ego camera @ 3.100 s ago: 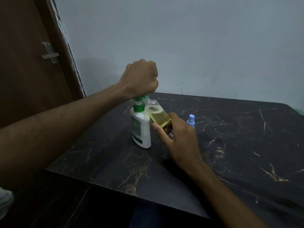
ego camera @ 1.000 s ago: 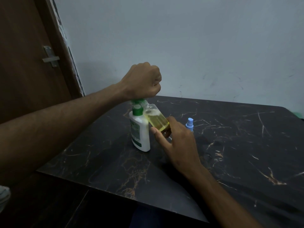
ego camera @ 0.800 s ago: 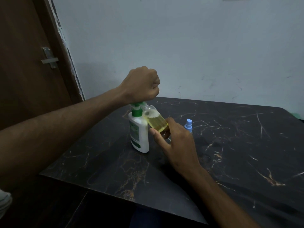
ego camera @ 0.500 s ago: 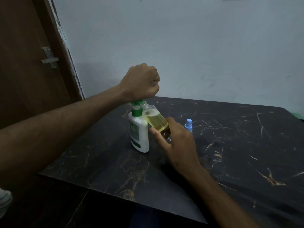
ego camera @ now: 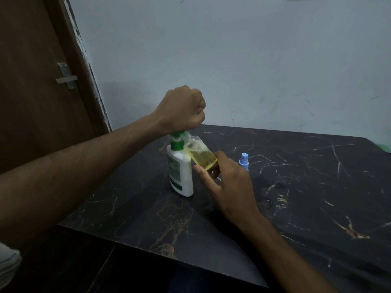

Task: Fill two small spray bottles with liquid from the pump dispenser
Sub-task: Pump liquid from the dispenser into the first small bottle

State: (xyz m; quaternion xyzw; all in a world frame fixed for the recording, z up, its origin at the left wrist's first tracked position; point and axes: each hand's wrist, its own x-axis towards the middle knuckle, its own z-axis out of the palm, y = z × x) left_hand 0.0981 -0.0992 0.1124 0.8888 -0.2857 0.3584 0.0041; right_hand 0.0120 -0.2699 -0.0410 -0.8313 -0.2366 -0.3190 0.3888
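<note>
- A person is filling a small clear spray bottle (ego camera: pixel 202 156) from a white pump dispenser (ego camera: pixel 181 173) with a green pump head (ego camera: pixel 176 137), which is standing upright on a dark marbled table (ego camera: pixel 296 187), toward its far left corner.
- The left hand (ego camera: pixel 183 109) is sitting directly on top of the pump head, curled into a fist with knuckles up, apparently pressing down; the forearm is reaching in from the left edge.
- The right hand (ego camera: pixel 229 185) is pinching the lower end of the clear bottle, thumb on the near side and fingers behind, holding it just right of the dispenser, touching or nearly touching it.
- The bottle's long axis is leaning up and to the left, its open mouth tucked under the nozzle; yellow liquid is filling the lower half, with foam above.
- A blue spray top (ego camera: pixel 243 159) is showing just beyond the right hand, nearer the table's far edge; what it is fitted to is hidden.
- The judgement: the fill turns on the mouth staying beneath the nozzle, so the right hand, the nearer one, is doing the aiming while the left supplies the stroke.
- A brown door (ego camera: pixel 38 81) is standing at left.
</note>
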